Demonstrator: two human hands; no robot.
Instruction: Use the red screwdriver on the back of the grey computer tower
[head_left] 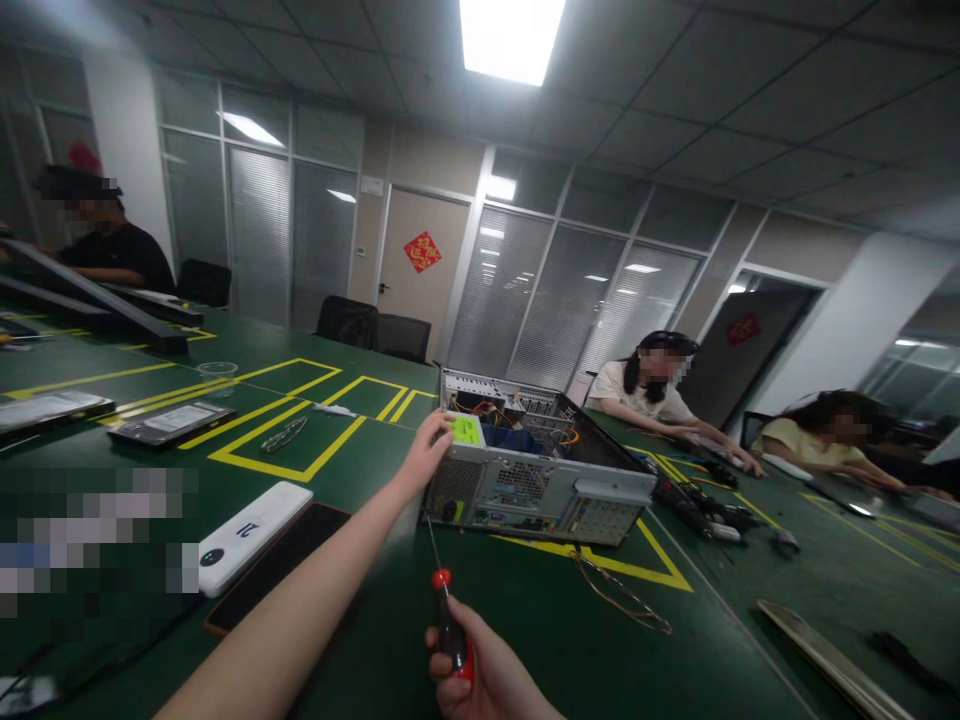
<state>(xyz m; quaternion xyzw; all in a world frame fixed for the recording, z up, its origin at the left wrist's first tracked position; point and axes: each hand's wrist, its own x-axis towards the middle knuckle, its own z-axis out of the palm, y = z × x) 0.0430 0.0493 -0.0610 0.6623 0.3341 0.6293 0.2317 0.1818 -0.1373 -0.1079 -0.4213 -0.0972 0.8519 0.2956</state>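
Note:
An open desktop computer case (555, 490) lies on its side on the green table, its rear panel with vents and ports towards me. Inside, a power supply with a bright yellow-green label (465, 430) fills the left corner, with colored wires behind it. My left hand (429, 445) grips that corner, fingers curled over the top edge. Lower down, my right hand (480, 665) is closed around the red and black handle of a screwdriver (450, 620). The shaft points up towards the case's lower left corner; whether its tip touches the case I cannot tell.
Left of my arm lie a white power bank (255, 535), a dark flat pad (285, 560) and a hard drive (174, 424). Loose cable (622, 600) lies right of the case, with black parts (705, 510) beyond. Other people sit at the far left and right.

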